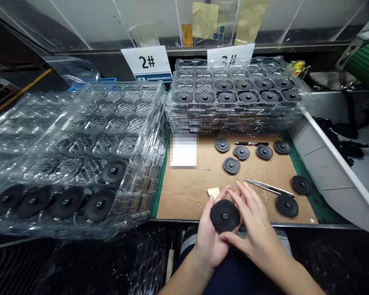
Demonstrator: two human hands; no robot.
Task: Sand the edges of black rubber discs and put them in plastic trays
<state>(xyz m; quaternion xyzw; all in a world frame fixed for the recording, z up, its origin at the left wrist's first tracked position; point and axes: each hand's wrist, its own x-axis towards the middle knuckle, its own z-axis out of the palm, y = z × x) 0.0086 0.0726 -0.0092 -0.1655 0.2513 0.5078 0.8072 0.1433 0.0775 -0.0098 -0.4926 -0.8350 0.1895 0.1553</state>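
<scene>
A round black rubber-like disc (224,216) with a small hub at its centre lies between my two hands, over the front edge of the cardboard. My left hand (209,237) cups it from the left and below, fingers curled behind it. Against its right edge, my right hand (252,219) grips with thumb and fingers. A small cream wedge-shaped pad (213,192) lies just beyond my left fingertips. To the right of my hands are a pair of metal tweezers (266,187) and two similar discs, one of them a black disc (287,205) near the front edge.
Several more discs (231,165) and a pen (251,144) lie on the cardboard (184,192). Stacked clear trays (119,123) with some discs stand at left; another tray stack (233,98) is behind. A white bin wall (335,164) borders the right, black parts beyond it.
</scene>
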